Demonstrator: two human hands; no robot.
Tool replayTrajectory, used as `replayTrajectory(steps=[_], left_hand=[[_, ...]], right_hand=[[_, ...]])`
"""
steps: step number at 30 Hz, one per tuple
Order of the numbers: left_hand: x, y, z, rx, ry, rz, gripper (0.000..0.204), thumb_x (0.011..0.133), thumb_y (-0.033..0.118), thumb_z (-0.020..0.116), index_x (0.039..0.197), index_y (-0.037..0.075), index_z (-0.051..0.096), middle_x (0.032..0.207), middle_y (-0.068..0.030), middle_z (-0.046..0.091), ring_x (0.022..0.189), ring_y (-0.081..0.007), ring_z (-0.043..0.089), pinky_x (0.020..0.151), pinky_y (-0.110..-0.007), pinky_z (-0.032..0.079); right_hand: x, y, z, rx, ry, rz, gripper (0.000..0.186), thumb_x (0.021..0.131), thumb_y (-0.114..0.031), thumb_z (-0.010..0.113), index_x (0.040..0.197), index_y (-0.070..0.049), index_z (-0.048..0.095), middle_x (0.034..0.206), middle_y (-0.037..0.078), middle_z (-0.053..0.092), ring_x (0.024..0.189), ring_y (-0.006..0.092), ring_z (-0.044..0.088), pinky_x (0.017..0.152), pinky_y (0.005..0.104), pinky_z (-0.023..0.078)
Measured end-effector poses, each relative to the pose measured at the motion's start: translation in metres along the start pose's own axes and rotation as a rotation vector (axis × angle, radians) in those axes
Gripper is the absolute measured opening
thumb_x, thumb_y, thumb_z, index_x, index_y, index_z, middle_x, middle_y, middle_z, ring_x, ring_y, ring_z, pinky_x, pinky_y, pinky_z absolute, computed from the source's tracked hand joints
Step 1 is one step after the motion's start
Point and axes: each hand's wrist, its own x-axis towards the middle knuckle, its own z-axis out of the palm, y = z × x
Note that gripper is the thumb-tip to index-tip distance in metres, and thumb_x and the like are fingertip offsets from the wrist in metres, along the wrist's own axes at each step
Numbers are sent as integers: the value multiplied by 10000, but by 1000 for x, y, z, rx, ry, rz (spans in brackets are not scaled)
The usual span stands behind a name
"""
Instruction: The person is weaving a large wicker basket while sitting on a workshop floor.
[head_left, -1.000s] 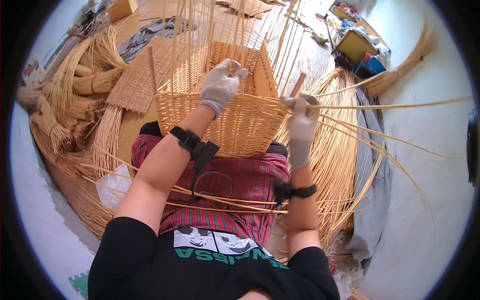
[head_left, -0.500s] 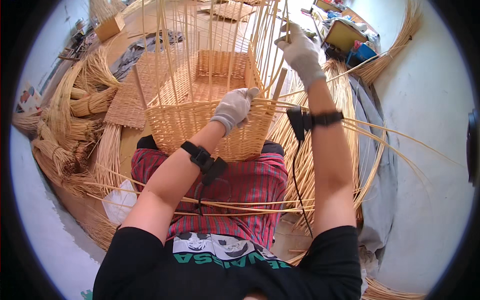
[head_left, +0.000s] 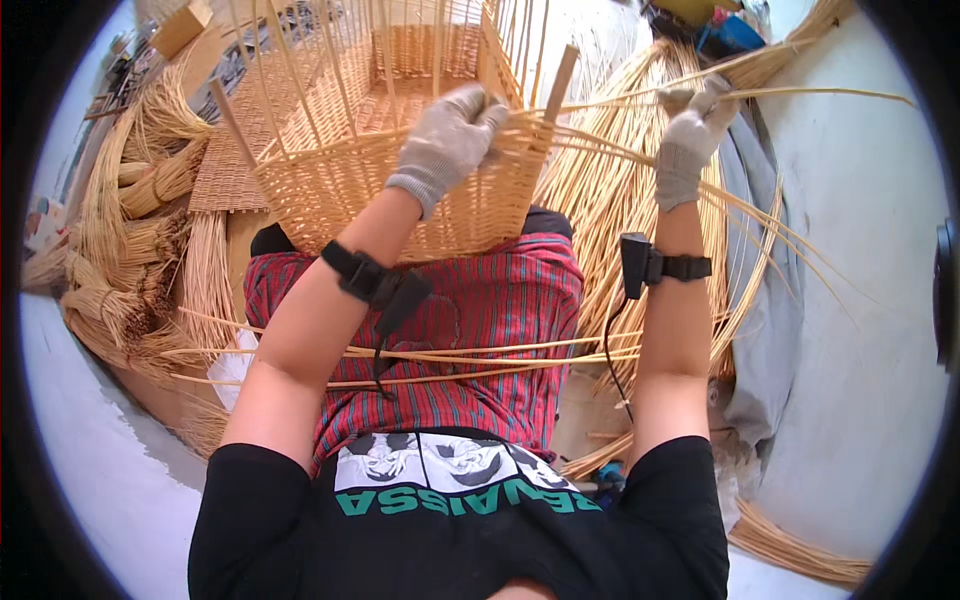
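A half-woven wicker basket [head_left: 310,205] of pale strands rests on my lap, with upright stakes rising from its sides. A thicker rod [head_left: 562,85] stands at the near right corner, another rod [head_left: 232,125] at the near left. My left hand [head_left: 440,145], in a grey work glove, is at the near rim, fingers curled over it; slight blur hides the fingertips. Out to the right, my gloved right hand [head_left: 692,138] is closed on a wicker strand [head_left: 820,92], which stretches from the basket's corner past the hand. Several other strands [head_left: 605,147] stick out from that corner below it.
Loose strands [head_left: 615,200] lie fanned on the floor at right, beside grey sheeting [head_left: 765,350] along the wall. Tied wicker bundles [head_left: 125,270] are piled at left. A woven panel [head_left: 225,185] lies beyond the basket. Long strands [head_left: 470,352] cross my lap.
My right hand has swung down and outward from among the stakes, drawing a strand to the right. My left hand has shifted slightly along the near rim. The whole view has tilted lower.
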Motion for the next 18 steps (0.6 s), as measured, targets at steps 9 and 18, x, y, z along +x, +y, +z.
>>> replayTrajectory(steps=[9, 18], left_hand=[[2, -5, 36, 573, 56, 527, 879, 927, 430, 787, 1663, 215, 357, 1184, -116, 730, 1052, -346, 713, 975, -498, 549], [7, -22, 37, 597, 109, 606, 886, 931, 352, 768, 1688, 277, 312, 1186, -84, 741, 1122, -295, 702, 943, -481, 521]], right_hand=[[18, 73, -20, 325, -161, 55, 338, 1155, -181, 486, 1486, -142, 430, 745, 29, 567, 634, 163, 579, 756, 375, 642], [-12, -22, -10, 519, -237, 268, 358, 1142, -156, 469, 1500, -168, 459, 726, -3, 518, 568, 148, 494, 618, 373, 565]])
